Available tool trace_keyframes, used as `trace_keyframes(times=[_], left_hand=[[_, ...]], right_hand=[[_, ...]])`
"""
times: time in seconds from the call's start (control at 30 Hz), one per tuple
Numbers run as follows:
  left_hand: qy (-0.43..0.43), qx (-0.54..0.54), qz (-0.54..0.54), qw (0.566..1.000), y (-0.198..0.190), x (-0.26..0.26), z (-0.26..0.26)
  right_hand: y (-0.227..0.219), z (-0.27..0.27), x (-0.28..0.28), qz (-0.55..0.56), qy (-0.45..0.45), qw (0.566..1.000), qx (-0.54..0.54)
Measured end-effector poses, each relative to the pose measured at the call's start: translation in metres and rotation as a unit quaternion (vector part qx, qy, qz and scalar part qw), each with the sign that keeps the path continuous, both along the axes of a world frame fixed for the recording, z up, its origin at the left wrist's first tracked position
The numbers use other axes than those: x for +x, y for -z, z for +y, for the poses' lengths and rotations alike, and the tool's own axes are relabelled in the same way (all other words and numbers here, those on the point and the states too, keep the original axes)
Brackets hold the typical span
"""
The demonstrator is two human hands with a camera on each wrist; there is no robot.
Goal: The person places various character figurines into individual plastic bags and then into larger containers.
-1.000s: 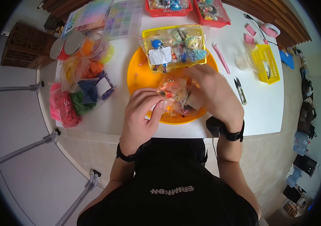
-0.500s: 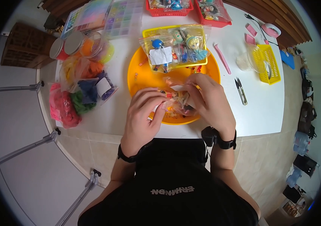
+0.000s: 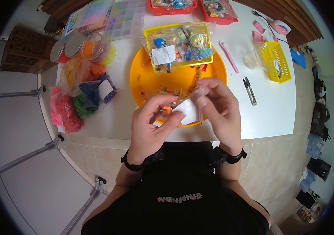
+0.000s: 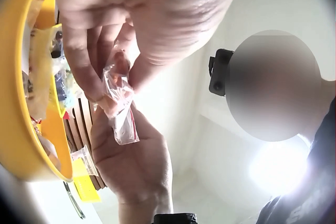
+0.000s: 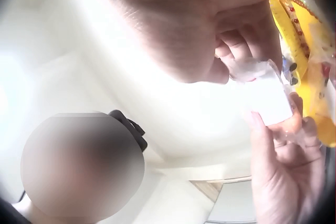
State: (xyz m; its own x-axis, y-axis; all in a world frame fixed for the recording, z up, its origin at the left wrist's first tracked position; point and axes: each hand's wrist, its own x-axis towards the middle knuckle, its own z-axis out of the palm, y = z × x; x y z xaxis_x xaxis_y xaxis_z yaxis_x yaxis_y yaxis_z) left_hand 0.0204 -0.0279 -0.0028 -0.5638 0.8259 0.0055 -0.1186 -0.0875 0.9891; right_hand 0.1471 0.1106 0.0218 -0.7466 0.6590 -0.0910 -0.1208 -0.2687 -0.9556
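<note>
Over the front of the round yellow tray (image 3: 138,89), both hands hold a small clear zip bag (image 4: 123,121). My left hand (image 3: 148,127) grips the bag's left end, with its thumb on a white paper slip (image 3: 186,111). Something small and orange (image 3: 167,110) shows beside that thumb; its shape is mostly hidden by the fingers. My right hand (image 3: 225,113) pinches the bag's upper right edge between thumb and fingers. Just beyond the hands, more bagged items and a strand of red beads (image 3: 193,83) lie in the tray.
A yellow basket (image 3: 210,47) of bagged figurines sits over the tray's far side. To the left are bags of coloured material (image 3: 66,109) and lidded jars (image 3: 75,45). On the right lie thread snips (image 3: 250,91), pink tweezers (image 3: 228,56) and another yellow basket (image 3: 278,64).
The right hand came in from the tray's right side to the bag. The bag with the white slip is now raised between both hands, its slip facing up.
</note>
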Motion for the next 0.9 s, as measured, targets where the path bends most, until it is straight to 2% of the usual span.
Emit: trace_keyframes(times=[0.1,0.27,0.47,0.6,0.7,0.8,0.9], left_hand=[[-0.038,0.008,0.014,0.999,0.001,0.001,-0.001],[-0.063,0.007,0.049,0.997,0.0,-0.004,-0.007],[-0.066,-0.01,0.017,0.998,0.001,-0.004,-0.009],[-0.094,0.0,0.013,0.995,-0.002,-0.001,-0.003],[-0.117,0.007,0.234,0.965,0.008,-0.007,0.002],[-0.11,0.017,0.357,0.928,-0.001,-0.01,0.002],[0.016,-0.009,0.193,0.981,-0.007,-0.006,-0.008]], right_hand=[[-0.006,-0.006,-0.003,-0.101,-0.005,0.976,0.191],[0.003,-0.001,0.001,-0.118,0.01,0.992,0.04],[0.006,0.007,0.009,-0.049,-0.034,0.997,-0.045],[0.009,0.008,0.013,-0.017,-0.054,0.997,-0.051],[0.007,0.005,0.013,0.0,-0.057,0.997,-0.052],[0.006,0.002,0.011,0.009,-0.064,0.997,-0.046],[0.007,-0.001,0.008,0.0,-0.072,0.996,-0.045]])
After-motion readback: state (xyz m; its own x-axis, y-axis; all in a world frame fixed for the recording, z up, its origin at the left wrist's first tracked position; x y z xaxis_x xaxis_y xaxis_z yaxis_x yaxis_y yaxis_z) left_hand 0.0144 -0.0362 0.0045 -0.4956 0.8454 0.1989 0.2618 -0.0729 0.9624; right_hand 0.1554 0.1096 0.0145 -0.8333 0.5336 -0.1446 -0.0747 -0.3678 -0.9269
